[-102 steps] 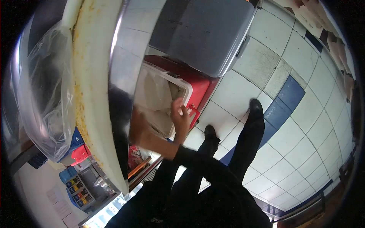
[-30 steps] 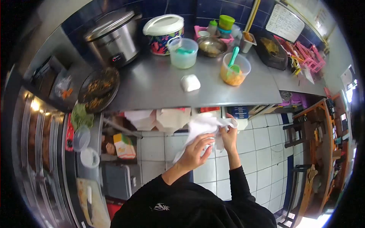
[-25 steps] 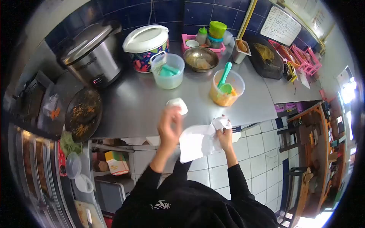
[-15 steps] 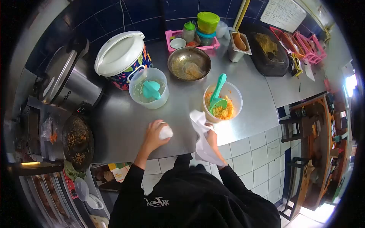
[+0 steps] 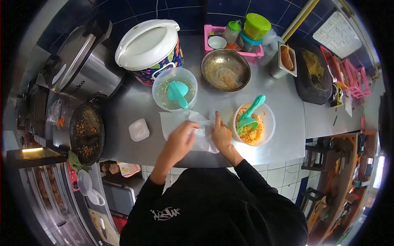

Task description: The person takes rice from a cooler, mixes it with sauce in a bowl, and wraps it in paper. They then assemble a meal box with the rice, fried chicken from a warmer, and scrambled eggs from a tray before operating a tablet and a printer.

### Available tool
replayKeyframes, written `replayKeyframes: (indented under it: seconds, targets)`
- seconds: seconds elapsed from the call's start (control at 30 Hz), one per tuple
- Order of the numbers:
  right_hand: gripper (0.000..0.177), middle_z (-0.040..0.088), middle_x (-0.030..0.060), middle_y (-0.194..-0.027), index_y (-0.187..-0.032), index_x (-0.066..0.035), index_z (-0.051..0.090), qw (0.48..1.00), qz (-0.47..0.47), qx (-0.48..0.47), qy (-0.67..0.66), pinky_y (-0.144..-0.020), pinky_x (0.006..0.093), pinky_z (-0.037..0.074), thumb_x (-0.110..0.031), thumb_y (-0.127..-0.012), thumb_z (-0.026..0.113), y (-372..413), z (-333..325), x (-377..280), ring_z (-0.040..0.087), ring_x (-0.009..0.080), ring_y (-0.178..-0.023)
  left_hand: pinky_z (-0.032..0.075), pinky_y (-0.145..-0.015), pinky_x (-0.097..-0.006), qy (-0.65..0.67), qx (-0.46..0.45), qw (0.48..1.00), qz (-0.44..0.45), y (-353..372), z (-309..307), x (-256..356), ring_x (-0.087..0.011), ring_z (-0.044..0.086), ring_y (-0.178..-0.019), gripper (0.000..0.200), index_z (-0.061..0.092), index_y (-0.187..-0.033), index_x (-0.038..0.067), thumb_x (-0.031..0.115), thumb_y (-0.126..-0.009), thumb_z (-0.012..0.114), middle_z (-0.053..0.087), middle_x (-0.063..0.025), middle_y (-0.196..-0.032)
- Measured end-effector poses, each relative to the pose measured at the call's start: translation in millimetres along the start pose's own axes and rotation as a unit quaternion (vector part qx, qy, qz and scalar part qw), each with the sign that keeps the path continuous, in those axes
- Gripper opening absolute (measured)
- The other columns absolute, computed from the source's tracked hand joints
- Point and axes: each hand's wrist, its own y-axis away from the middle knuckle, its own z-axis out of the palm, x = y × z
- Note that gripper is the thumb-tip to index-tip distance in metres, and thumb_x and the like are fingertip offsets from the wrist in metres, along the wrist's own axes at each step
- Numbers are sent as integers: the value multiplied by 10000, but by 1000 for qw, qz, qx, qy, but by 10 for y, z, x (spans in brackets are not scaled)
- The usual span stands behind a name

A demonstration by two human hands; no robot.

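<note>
We see the left hand (image 5: 178, 143) bent over the white paper (image 5: 203, 142), its fingers loosely curled; the right hand (image 5: 222, 137) is at the paper's right side, with index finger stretched forward. Whether they pinch it, we cannot tell. The paper lies on the steel table (image 5: 285, 117), before blue wall tiles (image 5: 227, 7). Earlier, the left hand held the white packet (image 5: 139, 130); now this rests on the table, apart.

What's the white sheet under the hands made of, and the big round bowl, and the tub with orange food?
The white sheet looks like thin paper: matte and creased. The round bowl seems metal: brownish-grey, with glints. The tub is probably plastic: its smooth, cloudy wall is see-through.
</note>
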Motion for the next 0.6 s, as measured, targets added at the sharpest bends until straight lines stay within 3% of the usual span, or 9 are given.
replayKeyframes:
  seconds: [0.13,0.2,0.27,0.37,0.4,0.5,0.53,0.57,0.6]
  targets:
    - [527,596,168,-1035,-1290,-54,422,991,-108,41,61,-681,427,521,-192,-819,613,218,-878,-152,618,335,-874,470,-830,-435,-128,-137,982,-12,68,765,-768,-351,545,-1002,266,548,-1108,78,153,-854,573,547,-126,-1144]
    - [470,573,162,-1073,-1225,-57,490,957,-185,190,119,-691,411,517,-205,-804,639,-17,-1412,54,593,322,-928,462,-847,-460,-160,-109,981,-23,139,927,-777,-341,519,-1053,351,513,-1180,87,176,-849,588,505,-117,-1217]
    - [441,560,148,-1087,-1164,-49,524,895,-235,234,298,-718,394,517,-229,-786,663,-346,-1807,292,566,303,-1000,425,-885,-500,-189,-101,977,-22,162,1098,-763,-338,475,-1130,510,433,-1290,84,236,-840,617,441,-124,-1316]
    - [436,557,166,-1107,-1116,-30,537,925,-176,-7,337,-704,398,526,-248,-767,684,-472,-1962,686,601,312,-915,357,-982,-454,-135,-64,989,1,34,1343,-488,-361,444,-1187,581,398,-1313,42,211,-817,649,456,-187,-1300]
    - [441,561,177,-1107,-1117,-23,534,934,-162,-49,315,-695,402,529,-247,-768,685,-441,-1994,754,612,318,-895,306,-996,-532,-87,-71,993,23,27,1503,-569,-371,367,-1269,795,267,-1396,13,296,-786,691,363,-217,-1386]
    - [450,583,201,-1075,-1123,-4,522,942,-123,-168,263,-670,416,535,-242,-777,684,-206,-2095,802,639,337,-838,238,-1001,-583,-105,-91,990,7,-23,1738,-329,-376,249,-1347,990,138,-1440,-1,457,-756,690,244,-242,-1455]
    - [449,597,204,-1044,-1127,1,517,938,-118,-202,256,-660,422,536,-238,-783,679,-141,-2010,871,646,343,-821,167,-975,-678,-91,-96,991,23,-49,1835,-316,-400,122,-1387,1203,27,-1447,-19,596,-665,703,112,-277,-1484]
    - [449,612,208,-1012,-1131,7,512,933,-114,-235,247,-651,428,536,-234,-789,674,-85,-1949,915,653,349,-805,149,-965,-698,-77,-90,993,18,-42,1932,-283,-414,93,-1388,1232,19,-1445,-20,624,-644,699,84,-288,-1482]
    - [415,643,188,-861,-1151,-11,505,929,-113,-254,244,-654,436,535,-221,-819,639,-56,-1910,936,659,345,-815,132,-954,-718,-62,-82,995,14,-46,2034,-245,-427,64,-1388,1261,10,-1443,-20,651,-624,695,55,-300,-1480]
